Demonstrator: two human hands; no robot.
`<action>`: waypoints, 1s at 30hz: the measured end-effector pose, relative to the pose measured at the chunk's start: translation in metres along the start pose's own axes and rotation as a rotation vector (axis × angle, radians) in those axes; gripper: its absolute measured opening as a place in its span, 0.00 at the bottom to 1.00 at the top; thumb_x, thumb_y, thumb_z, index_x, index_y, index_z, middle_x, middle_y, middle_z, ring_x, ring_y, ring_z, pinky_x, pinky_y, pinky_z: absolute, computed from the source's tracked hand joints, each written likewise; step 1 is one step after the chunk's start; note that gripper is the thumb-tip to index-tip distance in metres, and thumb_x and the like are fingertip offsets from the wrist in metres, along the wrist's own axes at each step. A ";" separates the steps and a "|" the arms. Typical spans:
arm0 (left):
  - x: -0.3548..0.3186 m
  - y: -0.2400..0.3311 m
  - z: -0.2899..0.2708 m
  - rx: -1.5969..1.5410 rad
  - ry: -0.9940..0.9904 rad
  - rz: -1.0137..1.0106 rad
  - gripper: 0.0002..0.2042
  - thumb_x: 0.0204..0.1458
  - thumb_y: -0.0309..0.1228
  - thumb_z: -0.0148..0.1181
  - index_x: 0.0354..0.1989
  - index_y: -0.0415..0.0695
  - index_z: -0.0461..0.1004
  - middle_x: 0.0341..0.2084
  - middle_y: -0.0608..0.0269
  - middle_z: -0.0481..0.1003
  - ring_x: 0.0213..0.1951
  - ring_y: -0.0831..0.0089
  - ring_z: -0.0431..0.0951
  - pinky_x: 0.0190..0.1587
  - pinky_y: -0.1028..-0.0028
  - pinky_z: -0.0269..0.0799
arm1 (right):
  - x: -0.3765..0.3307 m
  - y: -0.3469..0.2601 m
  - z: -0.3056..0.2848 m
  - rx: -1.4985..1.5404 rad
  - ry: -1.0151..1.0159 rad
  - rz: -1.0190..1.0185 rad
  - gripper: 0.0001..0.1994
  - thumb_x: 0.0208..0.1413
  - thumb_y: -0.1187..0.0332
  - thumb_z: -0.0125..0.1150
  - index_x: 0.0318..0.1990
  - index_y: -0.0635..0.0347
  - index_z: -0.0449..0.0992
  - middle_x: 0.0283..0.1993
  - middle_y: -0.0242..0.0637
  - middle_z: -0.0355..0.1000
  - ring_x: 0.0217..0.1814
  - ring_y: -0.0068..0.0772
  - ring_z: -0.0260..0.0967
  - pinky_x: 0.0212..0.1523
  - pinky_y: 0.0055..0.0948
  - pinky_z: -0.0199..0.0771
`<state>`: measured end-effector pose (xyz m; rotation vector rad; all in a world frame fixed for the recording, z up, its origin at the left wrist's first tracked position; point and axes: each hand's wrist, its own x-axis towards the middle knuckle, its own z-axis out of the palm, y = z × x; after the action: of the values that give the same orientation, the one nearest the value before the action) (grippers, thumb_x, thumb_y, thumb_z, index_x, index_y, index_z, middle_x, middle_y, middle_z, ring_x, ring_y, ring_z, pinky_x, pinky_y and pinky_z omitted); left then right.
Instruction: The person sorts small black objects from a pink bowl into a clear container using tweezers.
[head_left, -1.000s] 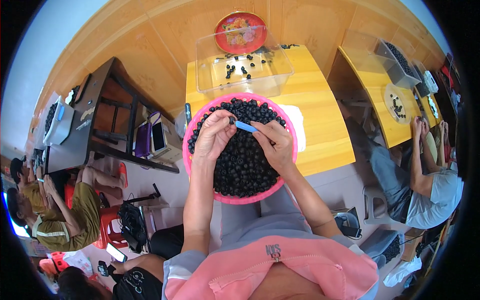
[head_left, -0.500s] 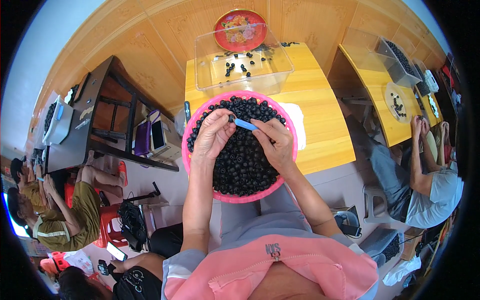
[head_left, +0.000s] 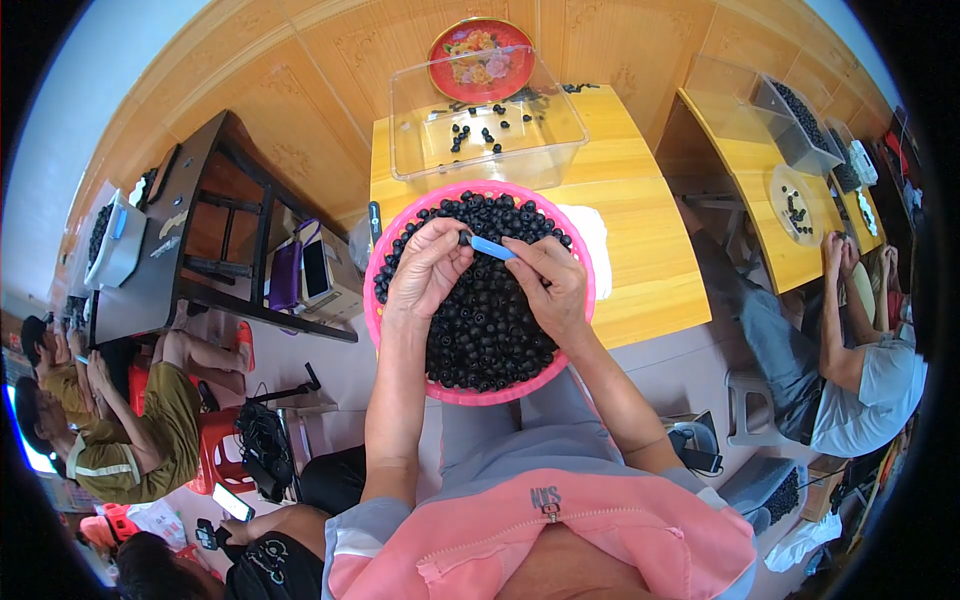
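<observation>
I am seeing both hands working close together above a pink basin (head_left: 490, 398) heaped with black pieces (head_left: 488, 335). The left hand (head_left: 430, 265) is pinching one dark piece (head_left: 464, 238) between thumb and fingertips, its grip narrow; the right hand (head_left: 550, 283) is gripping a blue tool (head_left: 490, 248) by its right end.

What I am minding most is the spacing of tool and dark piece: the dark piece is sitting right at the tool's left end, and I cannot tell from here whether they are touching. From the right hand, the tool is lying to the left and slightly farther from the body; that hand is the nearer, being on it, while the left is resting just beside the other end.

The tool is pointing left at the dark piece, its long axis running nearly crosswise, left end angled a little away from the body. Too little of the dark piece is showing for me to read its axis.

Beyond the basin, a clear box (head_left: 560, 165) is standing on the yellow table (head_left: 650, 250).
</observation>
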<state>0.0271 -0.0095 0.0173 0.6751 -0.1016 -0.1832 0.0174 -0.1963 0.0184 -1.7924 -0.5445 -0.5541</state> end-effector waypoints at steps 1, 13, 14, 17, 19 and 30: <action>0.000 0.000 0.000 0.000 0.000 0.000 0.05 0.52 0.24 0.58 0.36 0.40 0.74 0.30 0.63 0.76 0.30 0.76 0.76 0.37 0.78 0.75 | 0.000 0.000 0.000 0.003 -0.004 0.009 0.12 0.45 0.76 0.65 0.41 0.60 0.79 0.23 0.35 0.66 0.21 0.28 0.63 0.21 0.26 0.62; 0.000 0.000 0.002 -0.017 0.026 0.016 0.05 0.52 0.22 0.58 0.37 0.39 0.74 0.32 0.61 0.76 0.33 0.75 0.77 0.38 0.77 0.75 | -0.001 0.003 0.001 0.024 -0.019 0.008 0.12 0.48 0.77 0.63 0.42 0.62 0.78 0.24 0.33 0.65 0.23 0.24 0.61 0.21 0.22 0.58; 0.001 0.000 0.002 -0.017 0.023 0.018 0.05 0.52 0.22 0.58 0.36 0.39 0.74 0.32 0.61 0.76 0.33 0.74 0.77 0.38 0.77 0.75 | -0.001 0.003 0.001 0.024 -0.019 0.008 0.12 0.48 0.77 0.63 0.42 0.62 0.78 0.24 0.33 0.65 0.23 0.24 0.61 0.21 0.22 0.58; 0.001 -0.001 0.000 -0.030 -0.006 0.010 0.05 0.51 0.22 0.58 0.36 0.40 0.74 0.32 0.61 0.76 0.33 0.74 0.77 0.38 0.77 0.75 | -0.001 0.008 0.003 -0.011 0.013 -0.027 0.12 0.46 0.75 0.65 0.40 0.61 0.79 0.23 0.35 0.66 0.21 0.28 0.63 0.21 0.26 0.61; 0.001 -0.001 -0.002 -0.044 -0.033 -0.001 0.04 0.51 0.22 0.58 0.36 0.40 0.74 0.32 0.60 0.76 0.33 0.73 0.77 0.38 0.77 0.75 | 0.000 0.013 0.003 -0.057 0.069 -0.016 0.11 0.46 0.75 0.65 0.40 0.62 0.79 0.22 0.35 0.66 0.21 0.27 0.63 0.21 0.26 0.61; -0.001 0.000 0.003 -0.041 -0.045 0.044 0.05 0.51 0.20 0.58 0.36 0.40 0.74 0.35 0.59 0.75 0.36 0.72 0.77 0.40 0.76 0.76 | 0.001 0.001 0.000 0.023 0.013 -0.054 0.13 0.45 0.78 0.65 0.41 0.61 0.79 0.23 0.35 0.66 0.22 0.27 0.63 0.21 0.25 0.62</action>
<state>0.0255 -0.0115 0.0195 0.6278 -0.1559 -0.1579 0.0189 -0.1971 0.0180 -1.7557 -0.5893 -0.5937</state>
